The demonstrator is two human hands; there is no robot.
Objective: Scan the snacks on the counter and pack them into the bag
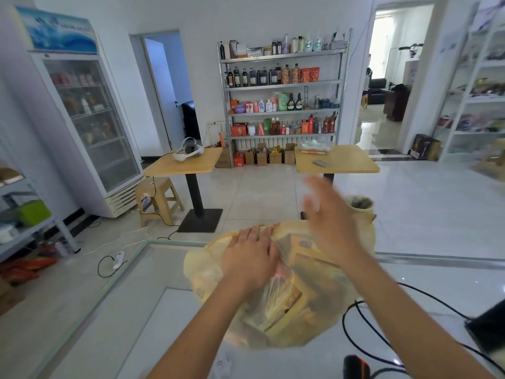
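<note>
Risk of a split or a spill: thin translucent plastic bag [202, 269] stuffed tight with sharp-cornered snack boxes [297, 296], so liable to tear at a box corner if yanked up by the gathered plastic. Lying on its bulging side right at the far edge of the glass tabletop [131, 324], so apt to roll or slide over that edge under a careless push. Could also snag the black cable [345, 321] looping just right of the bag if dragged that way.

Pressing down on top of the bag with the left hand [251, 257], fingers [257, 234] straight, flat and close together, thumb beside the twisted neck of plastic. Hovering over the bag's far right side with the right hand [329, 220], motion-blurred, spread wide, holding nothing.

Inside the bag: several flat yellow and orange boxes stacked at angles; no count possible through the plastic. Just nearer than the bag, apart from it: what looks like a black-and-orange handheld scanner [355, 365]. No loose snacks seen around the bag, so packing judged nearly finished.
</note>
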